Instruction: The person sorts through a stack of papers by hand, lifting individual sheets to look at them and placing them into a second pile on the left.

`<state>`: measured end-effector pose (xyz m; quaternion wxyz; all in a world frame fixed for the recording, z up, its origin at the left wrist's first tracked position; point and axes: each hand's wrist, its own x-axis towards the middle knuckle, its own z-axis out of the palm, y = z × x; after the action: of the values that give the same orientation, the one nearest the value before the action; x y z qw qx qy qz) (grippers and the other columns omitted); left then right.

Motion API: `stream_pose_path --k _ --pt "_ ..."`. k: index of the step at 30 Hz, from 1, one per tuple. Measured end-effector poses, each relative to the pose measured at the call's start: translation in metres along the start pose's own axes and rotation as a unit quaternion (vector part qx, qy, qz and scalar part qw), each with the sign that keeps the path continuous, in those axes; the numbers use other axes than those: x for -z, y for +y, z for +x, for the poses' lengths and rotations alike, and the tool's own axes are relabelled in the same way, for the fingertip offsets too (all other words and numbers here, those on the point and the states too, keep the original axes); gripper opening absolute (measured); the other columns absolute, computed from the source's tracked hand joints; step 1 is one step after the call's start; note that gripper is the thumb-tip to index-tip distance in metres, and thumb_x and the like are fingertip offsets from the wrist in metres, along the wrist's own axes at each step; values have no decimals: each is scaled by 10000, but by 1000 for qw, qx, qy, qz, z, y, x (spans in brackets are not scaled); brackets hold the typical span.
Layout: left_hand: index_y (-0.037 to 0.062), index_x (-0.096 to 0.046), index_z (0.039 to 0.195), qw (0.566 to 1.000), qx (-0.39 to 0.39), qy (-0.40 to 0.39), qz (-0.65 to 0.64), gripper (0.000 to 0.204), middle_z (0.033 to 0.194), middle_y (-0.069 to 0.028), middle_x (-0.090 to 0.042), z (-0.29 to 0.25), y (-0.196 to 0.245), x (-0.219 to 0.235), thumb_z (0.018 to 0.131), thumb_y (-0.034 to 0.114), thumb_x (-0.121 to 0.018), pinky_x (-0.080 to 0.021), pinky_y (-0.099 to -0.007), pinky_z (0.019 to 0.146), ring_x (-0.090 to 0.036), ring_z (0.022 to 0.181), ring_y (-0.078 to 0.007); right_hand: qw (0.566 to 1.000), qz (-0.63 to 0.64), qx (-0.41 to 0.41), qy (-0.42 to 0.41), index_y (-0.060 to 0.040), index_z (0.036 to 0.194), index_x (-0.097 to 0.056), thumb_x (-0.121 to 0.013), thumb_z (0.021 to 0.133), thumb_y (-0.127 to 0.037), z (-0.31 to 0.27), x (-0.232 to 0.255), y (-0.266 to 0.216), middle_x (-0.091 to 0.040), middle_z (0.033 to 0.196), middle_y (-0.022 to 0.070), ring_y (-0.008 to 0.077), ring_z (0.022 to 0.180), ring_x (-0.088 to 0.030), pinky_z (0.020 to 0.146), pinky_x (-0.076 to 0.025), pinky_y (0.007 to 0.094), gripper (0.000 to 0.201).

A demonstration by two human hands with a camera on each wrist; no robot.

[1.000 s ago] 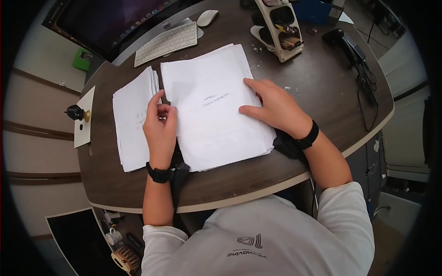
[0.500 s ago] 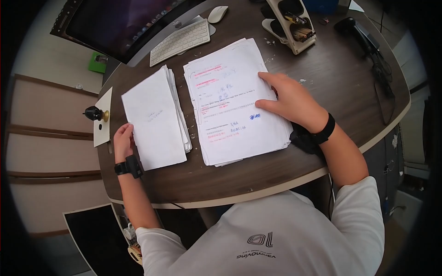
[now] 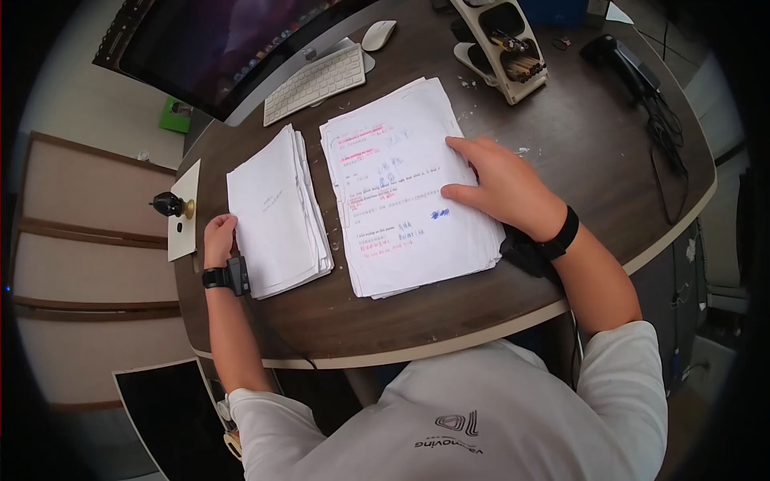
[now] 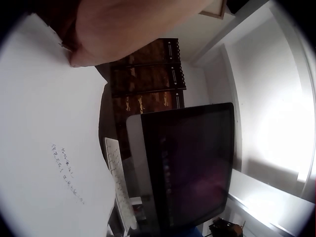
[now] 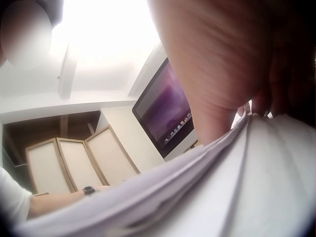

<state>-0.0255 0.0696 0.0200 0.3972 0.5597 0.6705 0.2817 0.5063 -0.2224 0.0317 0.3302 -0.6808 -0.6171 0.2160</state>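
Note:
Two paper stacks lie side by side on the desk. The left stack (image 3: pixel 277 212) has a mostly blank top sheet with a little faint writing, seen too in the left wrist view as a white sheet (image 4: pixel 44 123). My left hand (image 3: pixel 219 239) pinches its left edge, thumb on top. The right stack (image 3: pixel 401 256) shows printed lines with red and blue handwriting. On its right edge rests my right hand (image 3: pixel 513 184), thumb and forefinger spread over the top sheet, other fingers hidden. In the right wrist view that hand (image 5: pixel 222 64) touches the layered page edges.
Beyond the stacks are a keyboard (image 3: pixel 317 80), a mouse (image 3: pixel 378 35) and a monitor (image 3: pixel 233 48). A pen holder (image 3: pixel 509 56) stands at the back right, near a black cabled device (image 3: pixel 622 68). A small dark ornament (image 3: pixel 168 204) is at the left edge.
My left hand has moved from between the stacks to the left stack's outer edge. The faintly written sheet now tops the left stack, and a marked page shows on the right one.

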Motion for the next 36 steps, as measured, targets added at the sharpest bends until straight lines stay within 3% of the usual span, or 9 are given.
stream_pose_path --k 3,5,9,12,16,23,24,29,36 --pt "-4 -691 1085 959 -114 78 247 301 853 -78 -687 -10 21 -15 925 246 -737 -552 -344 706 -674 791 -201 1000 4 13 16 -12 1401 -579 -776 845 -329 -1 -2 2 -650 1230 211 366 1117 -650 947 -534 423 670" --pt "-32 -684 1136 848 -287 164 415 416 1095 -205 -699 -32 64 -49 897 302 -755 -523 -420 951 -669 1066 -329 1000 2 10 14 -12 1401 -578 -775 845 -333 -1 -3 4 -652 1225 209 367 1113 -650 944 -534 425 671" --pt "-20 -626 1326 870 -377 -37 316 665 1291 -256 -645 -15 129 -115 858 426 -778 -473 -433 1059 -605 1239 -373 999 -15 29 25 -14 1396 -578 -776 846 -343 1 -6 6 -660 1207 209 368 1092 -653 931 -536 428 671" --pt "-30 -627 1331 853 -373 -23 364 765 1352 -260 -625 26 139 -154 810 505 -789 -463 -420 1083 -596 1275 -364 999 -39 26 21 -14 1383 -585 -777 847 -349 0 -2 1 -667 1168 203 363 1063 -660 914 -539 430 660" --pt "-43 -658 1285 864 -263 -88 420 770 1275 -263 -674 27 160 -173 781 525 -786 -508 -420 1027 -658 1185 -371 999 -15 29 23 -22 1357 -597 -779 846 -355 0 -2 5 -667 1114 187 354 1036 -667 891 -544 437 636" --pt "-20 -713 1176 861 -297 -36 410 597 1150 -240 -722 26 157 -169 865 489 -740 -538 -432 956 -695 1068 -382 1000 -16 21 16 -46 1395 -581 -780 855 -334 1 -6 9 -660 1199 192 356 1093 -658 923 -535 417 644" --pt "-9 -721 1141 820 -387 26 422 500 1137 -241 -723 19 152 -166 919 439 -709 -540 -451 931 -696 1053 -383 1000 -17 14 6 -50 1400 -575 -780 853 -336 1 -3 6 -659 1205 192 358 1097 -657 927 -534 421 650" --pt "-51 -716 1042 923 -236 -97 288 392 686 -97 -674 -131 168 -185 954 331 -712 -522 -332 616 -677 637 -198 1000 -17 4 10 -65 1424 -549 -775 850 -344 1 -9 10 -660 1211 197 367 1109 -656 936 -531 437 678" --pt "-28 -653 933 945 -237 -86 210 235 717 -30 -648 -186 130 -208 945 189 -743 -457 -258 585 -557 637 -72 999 -30 12 30 -61 1421 -540 -771 846 -377 3 -10 10 -667 1191 198 367 1096 -663 922 -538 447 695"
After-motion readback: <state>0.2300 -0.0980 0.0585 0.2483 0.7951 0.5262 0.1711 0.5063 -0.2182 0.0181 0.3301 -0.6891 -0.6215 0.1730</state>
